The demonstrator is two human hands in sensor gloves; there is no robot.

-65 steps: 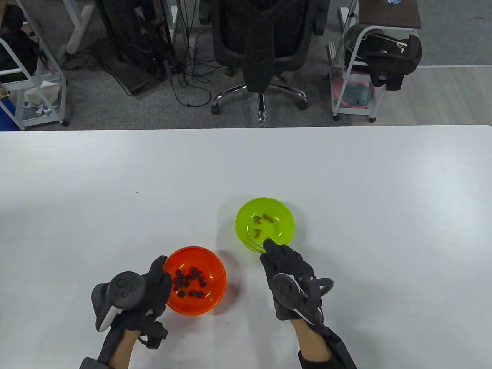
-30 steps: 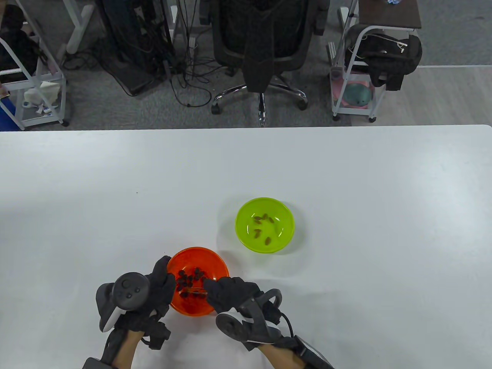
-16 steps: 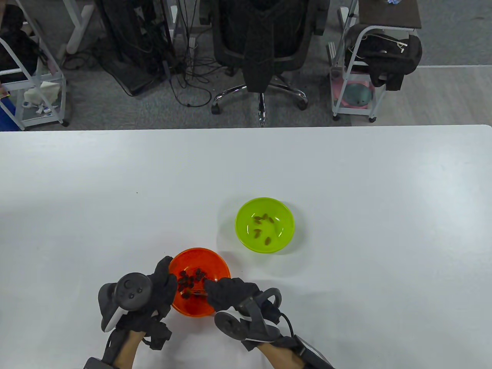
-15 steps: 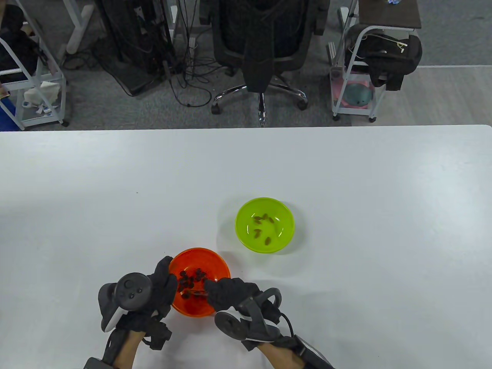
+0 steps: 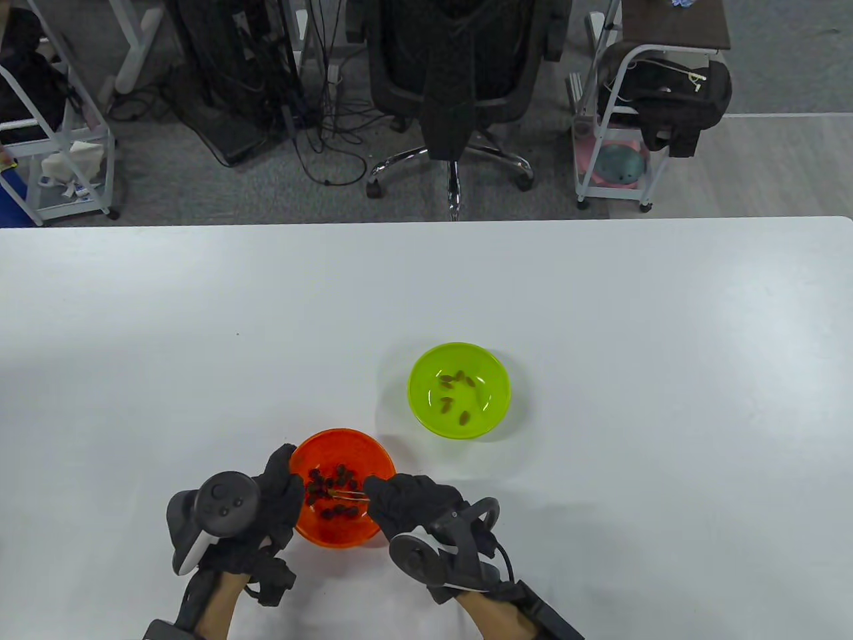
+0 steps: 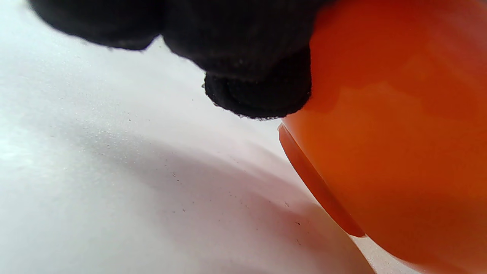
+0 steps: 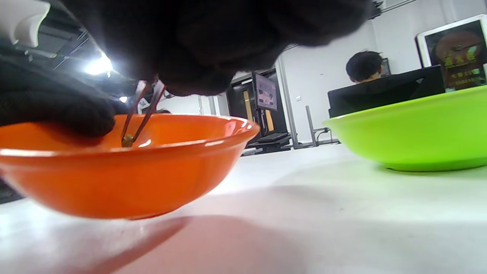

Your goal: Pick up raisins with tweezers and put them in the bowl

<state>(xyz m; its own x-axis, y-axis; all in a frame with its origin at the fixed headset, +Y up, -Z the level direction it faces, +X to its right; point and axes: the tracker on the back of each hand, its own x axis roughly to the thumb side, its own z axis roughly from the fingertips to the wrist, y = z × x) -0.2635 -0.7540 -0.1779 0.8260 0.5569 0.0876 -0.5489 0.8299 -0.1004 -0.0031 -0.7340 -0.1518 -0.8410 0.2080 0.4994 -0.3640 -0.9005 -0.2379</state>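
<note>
An orange bowl (image 5: 346,453) with several dark raisins (image 5: 333,493) sits near the table's front edge. My left hand (image 5: 283,490) holds its left rim; the fingers (image 6: 258,91) press on its outer wall (image 6: 399,152). My right hand (image 5: 406,497) pinches metal tweezers (image 5: 343,494) whose tips reach over the orange bowl. In the right wrist view the tweezers (image 7: 142,114) hold a raisin (image 7: 127,140) just above the orange bowl's rim (image 7: 159,146). A green bowl (image 5: 496,393) with several raisins (image 5: 456,397) stands further back on the right.
The white table (image 5: 600,320) surrounds the bowls. An office chair (image 5: 460,80), cables and trolleys (image 5: 626,133) stand beyond the far edge. The green bowl (image 7: 411,129) lies right of the orange one in the right wrist view.
My right hand came from the green bowl to the orange bowl, dipped the tweezers into the raisins, and has now drawn slightly right with a raisin. The left hand stayed on the rim.
</note>
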